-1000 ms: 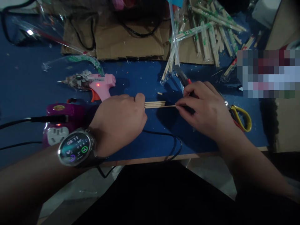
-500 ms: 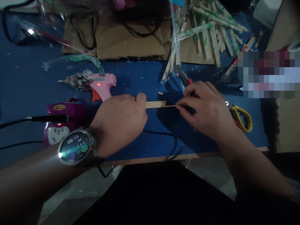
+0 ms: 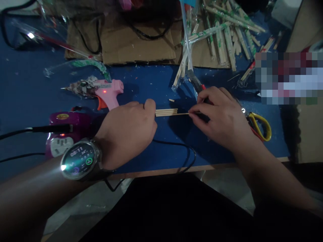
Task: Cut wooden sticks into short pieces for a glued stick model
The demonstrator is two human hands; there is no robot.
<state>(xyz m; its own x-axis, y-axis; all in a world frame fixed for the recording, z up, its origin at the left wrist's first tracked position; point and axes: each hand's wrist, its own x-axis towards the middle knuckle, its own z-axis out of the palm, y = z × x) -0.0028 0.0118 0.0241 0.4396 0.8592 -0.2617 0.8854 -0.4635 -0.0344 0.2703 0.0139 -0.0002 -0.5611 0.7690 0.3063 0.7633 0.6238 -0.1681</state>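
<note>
My left hand (image 3: 128, 131), with a watch (image 3: 82, 159) on its wrist, is closed over a small bundle of thin wooden sticks (image 3: 166, 112). Their cut ends poke out to the right of the fist, and the rest is hidden under it. One stick (image 3: 182, 114) reaches farther than the others. My right hand (image 3: 218, 116) pinches this longer stick's far end between thumb and finger. Also in the right hand is what looks like a black and red utility knife (image 3: 195, 80), slanting up and left, its lower part hidden. A short stick offcut (image 3: 171, 100) lies above the bundle.
A pink glue gun (image 3: 111, 92) and a purple power socket (image 3: 67, 129) stand on the left. Wrapped chopsticks (image 3: 222, 40) lie heaped on cardboard (image 3: 138, 45) at the back. Yellow-handled scissors or pliers (image 3: 268, 129) lie right of my hand. A black cable (image 3: 186, 145) curls near the front edge.
The whole view has shifted very slightly. Both hands keep the same grip, and the sticks between them look unmoved.
</note>
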